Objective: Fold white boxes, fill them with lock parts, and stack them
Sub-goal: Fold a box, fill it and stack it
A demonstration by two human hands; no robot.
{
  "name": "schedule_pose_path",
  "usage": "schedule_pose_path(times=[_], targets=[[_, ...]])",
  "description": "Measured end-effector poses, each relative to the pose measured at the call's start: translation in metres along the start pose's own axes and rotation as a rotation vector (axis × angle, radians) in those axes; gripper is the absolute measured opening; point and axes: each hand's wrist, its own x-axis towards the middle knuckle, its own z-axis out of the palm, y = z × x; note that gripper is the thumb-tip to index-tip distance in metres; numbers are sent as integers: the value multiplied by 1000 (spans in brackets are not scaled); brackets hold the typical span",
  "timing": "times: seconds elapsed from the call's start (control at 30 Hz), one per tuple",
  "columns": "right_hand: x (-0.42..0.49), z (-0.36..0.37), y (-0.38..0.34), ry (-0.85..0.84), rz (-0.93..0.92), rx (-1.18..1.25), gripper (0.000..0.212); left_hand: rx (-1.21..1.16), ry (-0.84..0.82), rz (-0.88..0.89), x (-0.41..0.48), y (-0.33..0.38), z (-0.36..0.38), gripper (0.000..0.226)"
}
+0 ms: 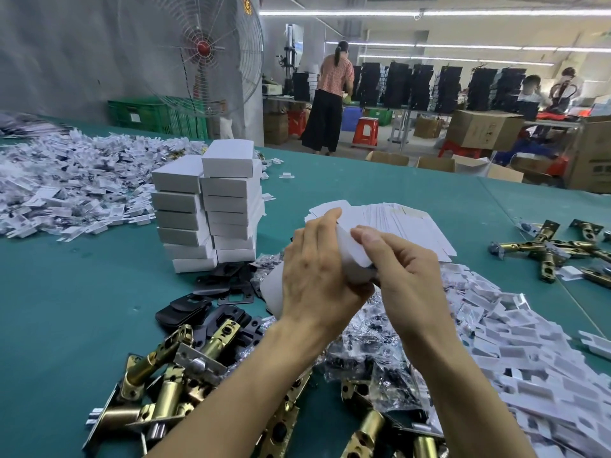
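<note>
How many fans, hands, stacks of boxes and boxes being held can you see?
Fan: 1
Hands: 2, the left hand and the right hand
Stacks of white boxes: 2, the shorter stack and the taller stack
Held white box: 1
Total: 6

We find box stacks point(215, 206) left of the flat blanks point(390, 216), plates point(211, 299) and latches point(165, 385) before them, on the table point(66, 292).

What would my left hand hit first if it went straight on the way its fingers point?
Probably the fanned pile of flat box blanks just beyond the left hand, which grips a white box; depth is unclear.
</note>
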Motion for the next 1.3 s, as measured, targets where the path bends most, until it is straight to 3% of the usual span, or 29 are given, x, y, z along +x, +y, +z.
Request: schedule_pose_path(times=[0.13, 0.3, 0.43, 0.53, 0.6, 0.7, 0.9, 1.03, 1.1, 1.17, 1.3], targets=[[2, -10, 3, -163, 26, -11, 22, -36, -51, -63, 4, -4, -2, 94], [1, -13, 4, -71, -103, 17, 19, -88, -65, -62, 3, -3, -2, 98], [-3, -5, 11, 56, -219, -72, 6, -90, -88, -54, 2, -4, 0, 92], [-3, -2, 11, 89, -307, -177, 19, -91, -98, -63, 1, -5, 1, 86], [-3, -2, 9, 60, -332, -255, 15, -85, -99, -69, 1, -4, 2, 81], [-4, -2, 10, -23, -300, -378, 9, -82, -108, -108, 1, -3, 2, 73], [-3, -3, 9, -29, -151, -271, 14, -85, -112, -77, 2, -5, 4, 54], [5, -20, 6, 112, -167, -213, 21, -312, -252, -18, 15, -10, -15, 80], [9, -29, 1, 169, -161, -66, 19, -445, -357, -112, 20, -8, -25, 87], [10, -33, -4, 165, -163, 8, 19, -568, -462, -215, 22, -6, -26, 84], [10, -30, -1, 127, -121, -1, 18, -734, -522, -242, 20, -8, -23, 76]])
